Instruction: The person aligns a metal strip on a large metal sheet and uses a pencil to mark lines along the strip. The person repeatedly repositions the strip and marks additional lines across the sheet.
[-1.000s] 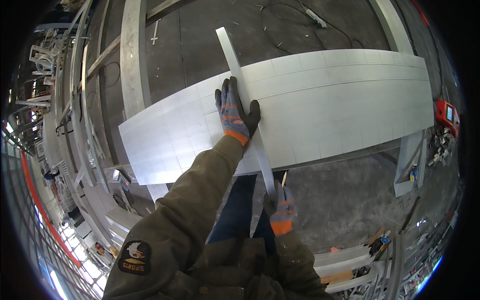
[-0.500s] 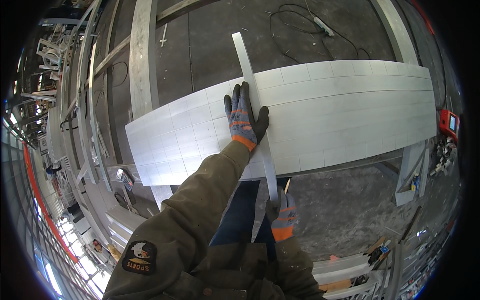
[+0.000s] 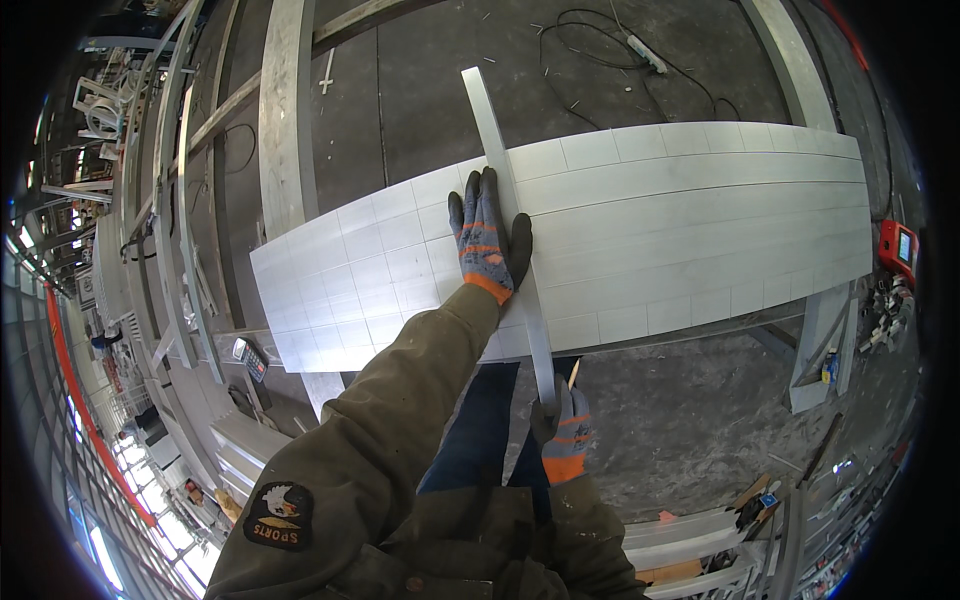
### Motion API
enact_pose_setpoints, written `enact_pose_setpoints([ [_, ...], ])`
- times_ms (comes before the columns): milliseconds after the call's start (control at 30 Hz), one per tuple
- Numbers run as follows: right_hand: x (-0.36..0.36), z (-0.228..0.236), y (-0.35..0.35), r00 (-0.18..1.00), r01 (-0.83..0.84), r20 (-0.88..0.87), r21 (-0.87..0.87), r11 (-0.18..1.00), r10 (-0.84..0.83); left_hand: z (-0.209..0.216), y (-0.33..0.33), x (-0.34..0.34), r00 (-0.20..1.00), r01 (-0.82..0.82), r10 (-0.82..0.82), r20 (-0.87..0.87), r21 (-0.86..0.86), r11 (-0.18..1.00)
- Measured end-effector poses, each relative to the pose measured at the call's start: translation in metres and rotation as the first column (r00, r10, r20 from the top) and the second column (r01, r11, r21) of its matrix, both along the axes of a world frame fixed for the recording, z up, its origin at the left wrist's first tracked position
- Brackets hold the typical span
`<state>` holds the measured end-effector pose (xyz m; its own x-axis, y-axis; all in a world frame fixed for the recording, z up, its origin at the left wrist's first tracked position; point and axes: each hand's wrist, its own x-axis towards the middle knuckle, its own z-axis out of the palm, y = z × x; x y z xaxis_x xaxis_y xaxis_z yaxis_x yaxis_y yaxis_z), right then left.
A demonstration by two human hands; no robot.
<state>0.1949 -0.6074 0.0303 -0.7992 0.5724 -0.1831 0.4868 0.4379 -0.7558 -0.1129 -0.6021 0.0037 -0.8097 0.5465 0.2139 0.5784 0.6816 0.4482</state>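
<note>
A narrow, straight pale metal bar [image 3: 483, 112] lies crosswise over a long whitish panel [image 3: 690, 215] marked with a grid of thin lines. My left hand [image 3: 490, 240], in a grey and orange glove with dark fingertips, presses flat on the bar, fingers stretched along its left side and thumb to its right. Below the panel's near edge, my gloved right hand [image 3: 565, 430] is closed round the bar's near end. A thin pointed stick, pencil-like [image 3: 574, 372], pokes up from that hand; its lower part is hidden.
Metal beams [image 3: 287, 120] support the panel and run off to the left. A calculator [image 3: 250, 357] sits left of the panel. Near the panel's right end is a red device with a screen [image 3: 899, 248]. A black cable [image 3: 590, 62] with a white power strip [image 3: 647, 53] lies on the far floor.
The bar and my right hand have shifted very slightly toward me. My left hand stays on the bar, with its fingers and thumb a touch nearer to me.
</note>
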Motion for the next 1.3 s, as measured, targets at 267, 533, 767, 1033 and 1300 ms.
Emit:
enact_pose_setpoints([
  [267, 0.002, -0.001, 0.0, 1.0, -0.004, 0.007, -0.009, 1.0, 0.004, -0.001, 0.001, -0.001, 1.0, 0.006, -0.006, -0.007, 0.005, 1.0],
  [533, 0.0, -0.001, 0.0, 1.0, -0.002, -0.006, -0.012, 1.0, 0.002, 0.0, 0.001, 0.0, 1.0, 0.0, 0.0, 0.003, 0.008, 1.0],
  [767, -0.004, 0.002, 0.002, 0.998, 0.01, -0.055, 0.015, 1.0, -0.009, -0.002, 0.0, -0.002, 0.999, 0.012, -0.012, 0.035, 0.004, 1.0],
  [1033, -0.003, 0.005, 0.003, 0.999, 0.026, -0.029, -0.043, 0.999, -0.027, 0.0, 0.002, -0.001, 0.999, 0.007, -0.009, -0.036, -0.046, 0.999],
  [1300, -0.01, 0.01, 0.006, 1.0, 0.024, 0.006, -0.058, 0.998, -0.024, -0.005, 0.001, -0.002, 0.999, 0.006, -0.007, -0.033, -0.041, 0.999],
])
